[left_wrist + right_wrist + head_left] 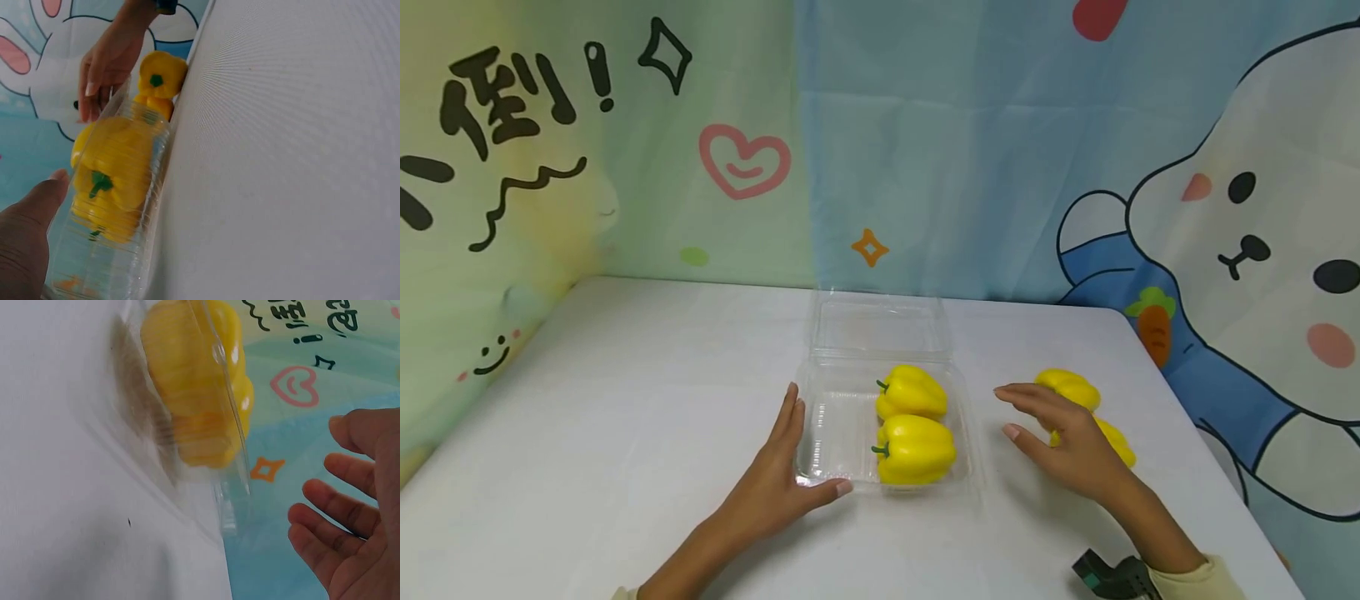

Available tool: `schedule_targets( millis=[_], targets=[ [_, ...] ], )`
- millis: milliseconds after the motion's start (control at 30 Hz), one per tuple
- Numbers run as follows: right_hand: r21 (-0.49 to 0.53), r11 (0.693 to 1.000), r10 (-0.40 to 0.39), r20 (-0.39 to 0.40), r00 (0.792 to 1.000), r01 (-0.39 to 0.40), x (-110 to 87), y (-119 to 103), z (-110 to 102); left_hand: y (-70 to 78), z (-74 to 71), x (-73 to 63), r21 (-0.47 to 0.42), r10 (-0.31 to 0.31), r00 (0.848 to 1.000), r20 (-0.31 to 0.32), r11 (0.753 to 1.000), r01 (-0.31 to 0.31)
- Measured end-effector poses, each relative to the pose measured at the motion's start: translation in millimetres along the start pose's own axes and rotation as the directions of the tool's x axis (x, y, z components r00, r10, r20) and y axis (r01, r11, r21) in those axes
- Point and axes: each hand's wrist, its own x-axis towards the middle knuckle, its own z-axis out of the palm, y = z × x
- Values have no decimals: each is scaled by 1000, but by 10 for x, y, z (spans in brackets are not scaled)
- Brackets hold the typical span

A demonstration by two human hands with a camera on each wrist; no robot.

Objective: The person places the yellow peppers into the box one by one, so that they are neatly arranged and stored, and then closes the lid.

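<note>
Two yellow peppers (917,450) in the clear box (835,425), frame centre. Your left hand (778,483) is spread at its left edge; your right hand (1071,433), relaxed, empty, hovers by the loose peppers (1071,384), right of centre. Looks mid-load; next pick would need right fingers around one.

From above the near side, the head view looks forward and down across the smooth white counter (625,433) to the printed cloth backdrop (925,167) at the far side. The left wrist view sits low and close, left of the clear plastic box (842,429), facing right; the right wrist view, close on its right, faces left. Both lie sideways. All three share the box and glossy yellow bell peppers (917,450).
</note>
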Motion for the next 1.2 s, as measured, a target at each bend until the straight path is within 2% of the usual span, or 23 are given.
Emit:
schedule_targets(
  millis=[200, 333, 467, 633, 967, 1200],
  targets=[
    [-57, 998, 19, -5, 1000, -19, -78, 80, -119, 4, 3, 5, -3, 4, 1000, 2, 1000, -4],
    [-14, 999, 49, 2, 999, -49, -148, 130, -215, 11, 0, 0, 0, 0, 1000, -3, 1000, 0],
    [23, 993, 112, 7, 994, -112, -230, 202, -321, 27, 2, -1, -4, -10, 1000, -3, 1000, 10],
    [-16, 980, 196, -1, 981, -196, -335, 302, -452, 38, 6, -3, -8, -18, 1000, 7, 1000, 18],
    [-82, 952, 296, 8, 955, -295, -523, 490, -598, 38, 5, -3, -17, -6, 1000, -1, 1000, 6],
    [-74, 935, 353, 77, 933, -348, -587, 583, -610, 31, 8, -6, -19, -10, 1000, -2, 1000, 10]
  ],
)
